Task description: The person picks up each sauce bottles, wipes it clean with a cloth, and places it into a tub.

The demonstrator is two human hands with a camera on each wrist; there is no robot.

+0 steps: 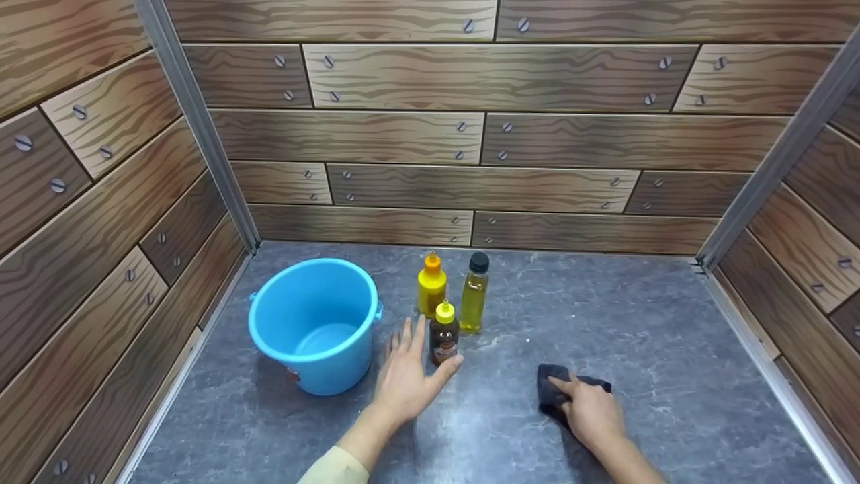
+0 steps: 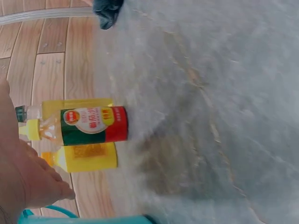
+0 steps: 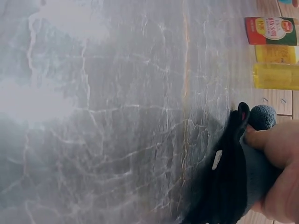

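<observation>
My left hand [image 1: 406,384] reaches with spread, straight fingers beside a dark sauce bottle [image 1: 445,341] that has a yellow nozzle cap. In the left wrist view this bottle [image 2: 93,125] shows a red and green label; whether the hand touches it, I cannot tell. Behind it stand a yellow squeeze bottle [image 1: 431,289] with an orange cap and a clear bottle of yellow oil [image 1: 474,299] with a black cap. At the right, my right hand [image 1: 596,411] grips a bunched dark cloth [image 1: 551,393] on the tabletop. The right wrist view shows the thumb pressed against the cloth [image 3: 229,182].
A blue bucket [image 1: 336,370] stands left of the bottles, its inside partly visible. The grey marbled tabletop [image 1: 645,316] is enclosed by wood-patterned panels [image 1: 403,134] at the back and both sides, with metal strips [image 1: 759,343] along the side edges.
</observation>
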